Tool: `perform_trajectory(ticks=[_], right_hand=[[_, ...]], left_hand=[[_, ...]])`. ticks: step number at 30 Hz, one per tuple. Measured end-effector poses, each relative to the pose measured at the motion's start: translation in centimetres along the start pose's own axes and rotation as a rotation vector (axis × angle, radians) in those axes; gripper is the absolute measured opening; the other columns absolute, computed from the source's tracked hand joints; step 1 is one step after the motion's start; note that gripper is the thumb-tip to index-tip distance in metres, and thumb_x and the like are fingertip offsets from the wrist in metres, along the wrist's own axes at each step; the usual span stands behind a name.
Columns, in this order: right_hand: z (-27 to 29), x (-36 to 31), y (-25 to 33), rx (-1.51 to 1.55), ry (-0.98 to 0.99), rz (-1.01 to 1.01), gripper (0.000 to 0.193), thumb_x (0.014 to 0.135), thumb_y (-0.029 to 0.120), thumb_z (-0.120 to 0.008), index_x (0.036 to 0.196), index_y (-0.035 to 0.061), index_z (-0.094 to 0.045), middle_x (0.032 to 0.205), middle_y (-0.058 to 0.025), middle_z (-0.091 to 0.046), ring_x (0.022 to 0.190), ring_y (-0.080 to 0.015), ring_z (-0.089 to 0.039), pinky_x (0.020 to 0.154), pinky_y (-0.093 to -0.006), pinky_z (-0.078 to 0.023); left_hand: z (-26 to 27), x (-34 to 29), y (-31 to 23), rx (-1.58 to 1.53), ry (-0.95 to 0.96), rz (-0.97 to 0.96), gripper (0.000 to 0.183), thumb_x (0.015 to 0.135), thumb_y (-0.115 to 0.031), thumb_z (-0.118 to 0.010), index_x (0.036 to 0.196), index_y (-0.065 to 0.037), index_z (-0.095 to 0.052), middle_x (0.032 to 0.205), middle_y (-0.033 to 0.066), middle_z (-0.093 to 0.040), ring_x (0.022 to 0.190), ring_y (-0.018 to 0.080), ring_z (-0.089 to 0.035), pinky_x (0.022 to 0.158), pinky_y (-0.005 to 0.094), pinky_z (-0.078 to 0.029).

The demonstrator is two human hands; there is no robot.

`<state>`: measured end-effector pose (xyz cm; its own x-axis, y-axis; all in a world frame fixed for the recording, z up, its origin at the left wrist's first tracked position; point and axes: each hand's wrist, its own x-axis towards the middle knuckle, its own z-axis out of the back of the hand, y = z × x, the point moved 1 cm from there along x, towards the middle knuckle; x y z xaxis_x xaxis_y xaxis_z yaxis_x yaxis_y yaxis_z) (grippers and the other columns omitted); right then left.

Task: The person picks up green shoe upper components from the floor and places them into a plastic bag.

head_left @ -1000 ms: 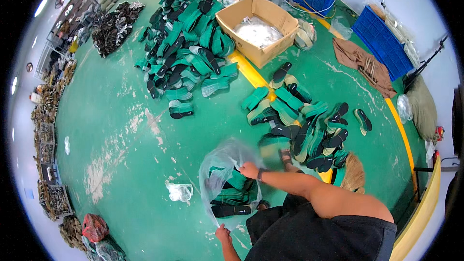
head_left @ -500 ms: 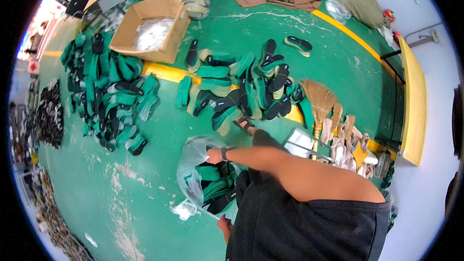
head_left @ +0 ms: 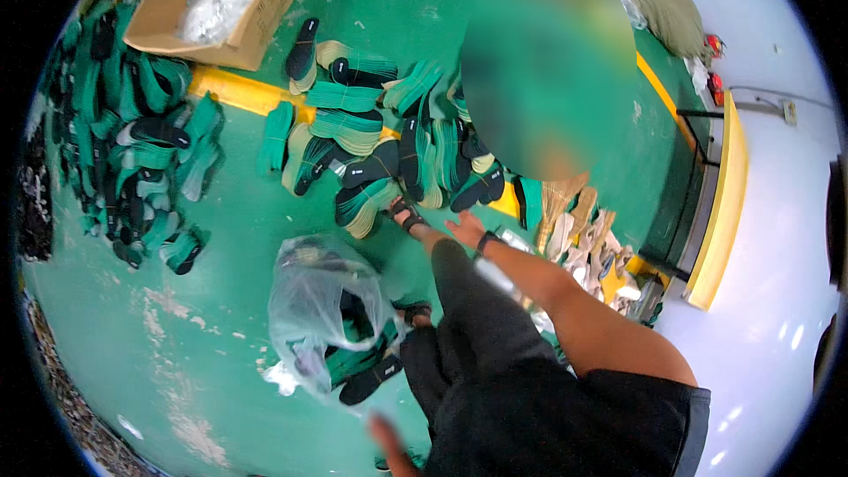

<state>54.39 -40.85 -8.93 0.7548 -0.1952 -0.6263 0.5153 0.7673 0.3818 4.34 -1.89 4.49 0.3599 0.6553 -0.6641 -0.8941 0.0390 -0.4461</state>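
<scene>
My right hand (head_left: 466, 228) reaches out with its fingers apart and holds nothing. It is close to the near side of a pile of green and black shoe insoles (head_left: 436, 155), tied in bundles. My left hand (head_left: 386, 433) is smeared by motion at the lower edge, where the rim of a clear plastic bag (head_left: 305, 287) stretches to its fingers. Green insoles and a black insole (head_left: 371, 380) show inside the bag's mouth. The bag stands on the floor beside my feet; one sandalled foot (head_left: 406, 215) is near the pile.
A second insole heap (head_left: 146, 155) lies left. Behind it stands an open cardboard box (head_left: 256, 31) with white packing inside. Pale pieces (head_left: 574, 234) and a yellow board (head_left: 720, 212) are at right. A blurred patch hides part of the pile's far right.
My right hand has left the bag and moved up and right toward the pile. The bag's near side has slumped over. My view has shifted, so the heaps sit farther left.
</scene>
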Motion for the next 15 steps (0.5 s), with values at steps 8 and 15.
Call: perform_trajectory(ticks=[8, 15], right_hand=[[-16.0, 23.2, -2.3, 0.052, -0.018, -0.198, 0.085, 0.073, 0.067, -0.043, 0.105, -0.0113, -0.047, 0.088, -0.0289, -0.055, 0.084, -0.0419, -0.053, 0.074, -0.0445, -0.043], [-21.9, 27.6, -0.8, -0.057, -0.382, -0.692, 0.11, 0.055, 0.082, -0.044, 0.113, -0.0111, -0.041, 0.112, -0.0283, -0.042, 0.106, -0.0416, -0.04, 0.089, -0.0496, -0.033]], left_hand=[[-1.0, -2.7, -3.5, 0.178, 0.074, 0.194, 0.028, 0.081, -0.021, -0.048, 0.098, 0.001, -0.054, 0.071, 0.0065, -0.052, 0.063, 0.0191, -0.047, 0.055, 0.0352, -0.04], [-3.2, 0.9, -8.7, 0.185, 0.178, 0.396, 0.035, 0.083, -0.018, -0.043, 0.113, 0.0, -0.05, 0.064, 0.0031, -0.049, 0.056, 0.0117, -0.047, 0.049, 0.0247, -0.041]])
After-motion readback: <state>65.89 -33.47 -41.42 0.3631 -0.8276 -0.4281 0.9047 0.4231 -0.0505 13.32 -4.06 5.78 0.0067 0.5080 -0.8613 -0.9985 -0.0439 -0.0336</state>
